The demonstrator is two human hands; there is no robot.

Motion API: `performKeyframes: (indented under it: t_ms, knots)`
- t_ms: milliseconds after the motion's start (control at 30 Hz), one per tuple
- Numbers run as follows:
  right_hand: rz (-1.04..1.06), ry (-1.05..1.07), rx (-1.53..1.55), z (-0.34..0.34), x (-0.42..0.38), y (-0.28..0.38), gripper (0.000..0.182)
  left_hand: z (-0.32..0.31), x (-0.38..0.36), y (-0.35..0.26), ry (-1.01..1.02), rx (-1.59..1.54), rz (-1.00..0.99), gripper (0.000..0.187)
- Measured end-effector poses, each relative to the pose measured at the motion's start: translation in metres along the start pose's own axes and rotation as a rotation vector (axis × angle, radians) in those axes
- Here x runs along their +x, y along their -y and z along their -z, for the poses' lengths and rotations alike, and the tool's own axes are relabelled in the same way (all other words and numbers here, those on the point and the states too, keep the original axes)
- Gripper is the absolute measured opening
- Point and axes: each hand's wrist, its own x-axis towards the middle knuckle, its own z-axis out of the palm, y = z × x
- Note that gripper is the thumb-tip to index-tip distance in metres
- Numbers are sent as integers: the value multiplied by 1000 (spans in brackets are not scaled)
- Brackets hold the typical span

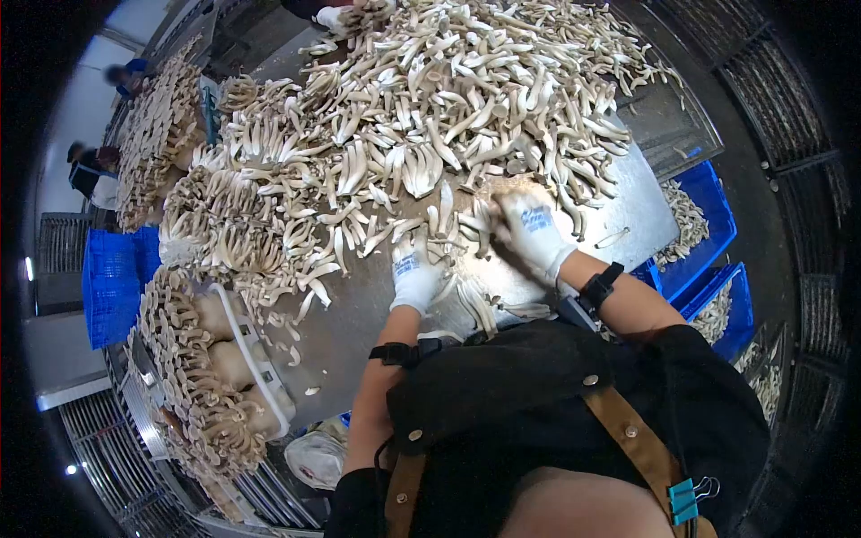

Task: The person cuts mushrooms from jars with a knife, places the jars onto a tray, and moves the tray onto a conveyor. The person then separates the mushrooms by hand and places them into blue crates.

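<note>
Both hands wear white gloves with blue print. My left hand (415, 272) is at the near edge of a large heap of king oyster mushrooms (475, 67), its fingers closed on a mushroom (408, 226). To its right, my right hand (535, 231) is curled, fingertips pressed together beside another mushroom (482, 235); what they hold, if anything, is hidden. Crumbly pale trimmings (516, 186) lie just beyond the right hand. Between my hands and my apron, several long mushrooms (475, 305) rest on the metal table (350, 314).
Blue crates (717, 206) with mushrooms stand at the right. On the left are a white rack (240, 332) of bottles topped with mushroom clusters (184, 359) and a blue basket (112, 287). Across the table, another person's gloved hand (332, 18) touches mushrooms. More people are at far left.
</note>
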Motion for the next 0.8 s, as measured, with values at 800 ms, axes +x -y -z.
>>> performKeyframes:
  t_ms: [800]
  knots:
    - [-293,284,1624,35,5,-18,65,-33,19,10,-56,-617,58,90]
